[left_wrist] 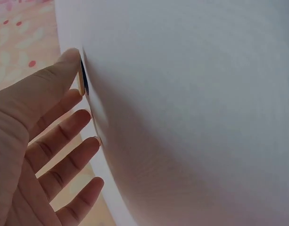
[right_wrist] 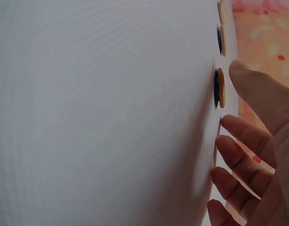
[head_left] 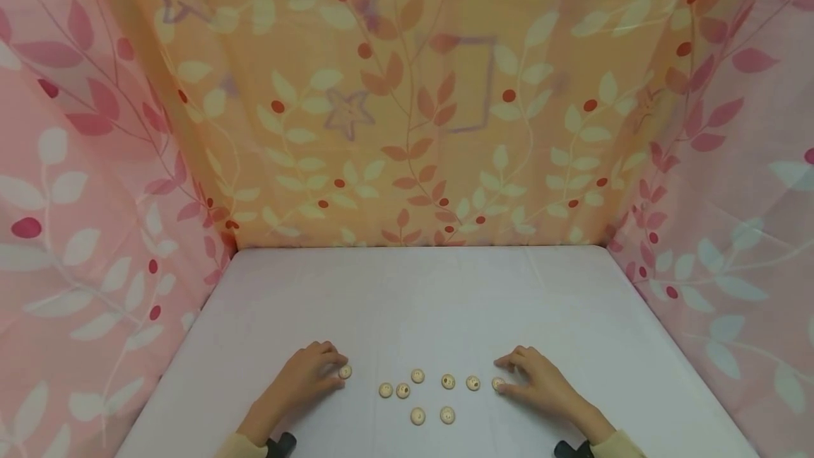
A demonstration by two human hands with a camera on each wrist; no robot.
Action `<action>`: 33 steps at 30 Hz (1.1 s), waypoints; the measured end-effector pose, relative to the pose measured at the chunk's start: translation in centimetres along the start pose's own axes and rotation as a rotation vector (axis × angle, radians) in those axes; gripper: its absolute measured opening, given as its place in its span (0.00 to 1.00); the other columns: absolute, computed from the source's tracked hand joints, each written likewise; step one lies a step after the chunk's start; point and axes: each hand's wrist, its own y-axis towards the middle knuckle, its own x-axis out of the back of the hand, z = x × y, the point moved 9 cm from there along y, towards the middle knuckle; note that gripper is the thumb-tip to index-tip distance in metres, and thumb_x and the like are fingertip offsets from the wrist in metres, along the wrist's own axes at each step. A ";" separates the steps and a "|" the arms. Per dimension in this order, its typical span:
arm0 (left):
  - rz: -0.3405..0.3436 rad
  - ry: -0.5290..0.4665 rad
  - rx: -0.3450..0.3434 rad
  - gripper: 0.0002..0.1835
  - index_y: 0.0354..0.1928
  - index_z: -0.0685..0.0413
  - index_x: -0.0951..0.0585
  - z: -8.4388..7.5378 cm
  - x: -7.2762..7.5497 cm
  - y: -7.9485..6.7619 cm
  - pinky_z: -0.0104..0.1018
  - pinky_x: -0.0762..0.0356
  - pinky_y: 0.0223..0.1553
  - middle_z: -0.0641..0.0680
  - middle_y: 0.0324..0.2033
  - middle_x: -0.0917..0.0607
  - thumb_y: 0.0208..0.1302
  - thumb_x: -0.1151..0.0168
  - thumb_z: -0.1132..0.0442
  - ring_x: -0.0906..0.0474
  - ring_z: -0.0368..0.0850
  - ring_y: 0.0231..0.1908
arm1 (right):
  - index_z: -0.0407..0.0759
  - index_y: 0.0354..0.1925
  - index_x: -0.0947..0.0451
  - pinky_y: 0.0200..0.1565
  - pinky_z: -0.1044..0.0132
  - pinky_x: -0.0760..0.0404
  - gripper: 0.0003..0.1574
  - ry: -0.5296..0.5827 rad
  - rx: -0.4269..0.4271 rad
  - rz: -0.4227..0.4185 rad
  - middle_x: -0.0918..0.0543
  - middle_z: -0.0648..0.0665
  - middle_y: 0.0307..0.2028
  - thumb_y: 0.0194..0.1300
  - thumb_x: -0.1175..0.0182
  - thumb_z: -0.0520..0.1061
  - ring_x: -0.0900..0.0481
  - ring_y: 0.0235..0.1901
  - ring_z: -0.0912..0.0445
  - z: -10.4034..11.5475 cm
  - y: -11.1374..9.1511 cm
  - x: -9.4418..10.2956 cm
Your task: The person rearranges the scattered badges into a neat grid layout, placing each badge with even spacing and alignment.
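Haste could flip the round, beige, wooden-looking disc [head_left: 345, 372] pinched by the left hand [head_left: 311, 373], while the right hand [head_left: 539, 382], fingers loosely parted, might nudge a second disc [right_wrist: 222, 88].

Dim, diffuse light mutes a white table [head_left: 407, 309], soft-edged shadows lying beside the left hand [head_left: 310, 373] and right hand [head_left: 538, 382]; patterned cloth [right_wrist: 264, 35] blurs in wrist views.
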 end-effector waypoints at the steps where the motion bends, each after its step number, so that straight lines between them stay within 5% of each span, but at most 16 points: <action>1: -0.003 0.007 0.002 0.17 0.41 0.41 0.17 0.0 -0.1 0.0 0.36 0.31 0.35 0.38 0.38 0.22 0.49 0.32 0.46 0.28 0.35 0.37 | 0.60 0.42 0.22 0.36 0.68 0.30 0.24 0.000 0.006 0.007 0.29 0.66 0.33 0.50 0.36 0.67 0.33 0.34 0.67 0.0 -0.1 -0.1; 10: -0.064 0.057 0.002 0.12 0.35 0.39 0.16 -0.6 0.3 -0.2 0.35 0.32 0.33 0.37 0.35 0.22 0.47 0.29 0.50 0.29 0.34 0.35 | 0.64 0.37 0.23 0.37 0.65 0.34 0.19 -0.046 0.110 -0.050 0.26 0.68 0.34 0.46 0.32 0.64 0.31 0.35 0.68 0.8 -0.4 0.0; 17: -0.041 0.021 0.040 0.09 0.34 0.40 0.17 -0.6 0.2 -0.1 0.36 0.32 0.33 0.38 0.36 0.22 0.50 0.31 0.50 0.29 0.36 0.36 | 0.65 0.33 0.23 0.39 0.62 0.34 0.16 -0.060 0.135 -0.078 0.26 0.70 0.32 0.45 0.29 0.58 0.30 0.33 0.69 1.5 -0.1 0.3; 33: -0.059 -0.122 0.092 0.08 0.32 0.41 0.17 -0.1 0.3 0.1 0.40 0.32 0.35 0.38 0.38 0.22 0.49 0.31 0.52 0.29 0.40 0.39 | 0.63 0.33 0.24 0.41 0.62 0.29 0.15 -0.004 0.076 0.095 0.26 0.69 0.28 0.48 0.32 0.61 0.29 0.31 0.71 0.4 1.5 -0.5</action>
